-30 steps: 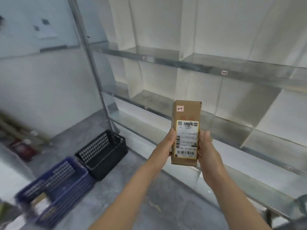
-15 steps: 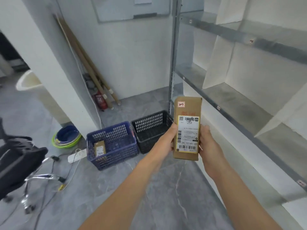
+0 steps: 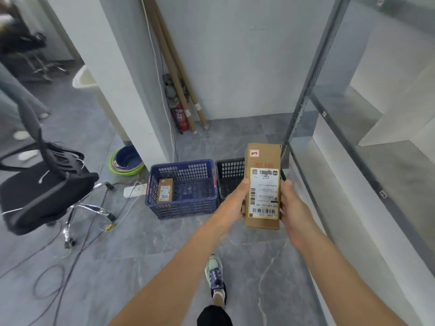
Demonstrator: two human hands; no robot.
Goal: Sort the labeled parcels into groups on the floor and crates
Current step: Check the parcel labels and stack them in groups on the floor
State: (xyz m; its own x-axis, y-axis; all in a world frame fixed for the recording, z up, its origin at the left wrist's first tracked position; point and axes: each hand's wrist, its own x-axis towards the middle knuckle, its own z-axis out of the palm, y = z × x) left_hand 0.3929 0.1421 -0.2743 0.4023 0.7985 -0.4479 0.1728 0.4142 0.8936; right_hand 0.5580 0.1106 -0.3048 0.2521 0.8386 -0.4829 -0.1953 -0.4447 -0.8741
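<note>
I hold a tall brown cardboard parcel (image 3: 262, 161) upright in front of me, its white shipping label and a small red sticker facing me. My left hand (image 3: 235, 200) grips its left edge and my right hand (image 3: 290, 203) grips its right edge. Beyond it on the grey floor stand two crates side by side. The blue crate (image 3: 183, 208) holds one small labeled brown parcel (image 3: 164, 190) against its left wall. The black crate (image 3: 227, 176) sits to its right, partly hidden behind the parcel I hold.
A metal shelving rack (image 3: 303, 109) runs along the right. A black office chair (image 3: 44, 187) stands at left with cables (image 3: 77, 252) trailing over the floor. A white pillar (image 3: 117, 74), basins (image 3: 127, 161), a red extinguisher (image 3: 181, 117) and leaning poles (image 3: 174, 67) lie beyond. My shoe (image 3: 214, 274) is below.
My view has swung left from the shelves toward the crates and come closer to them. The parcel stays held in both hands the same way.
</note>
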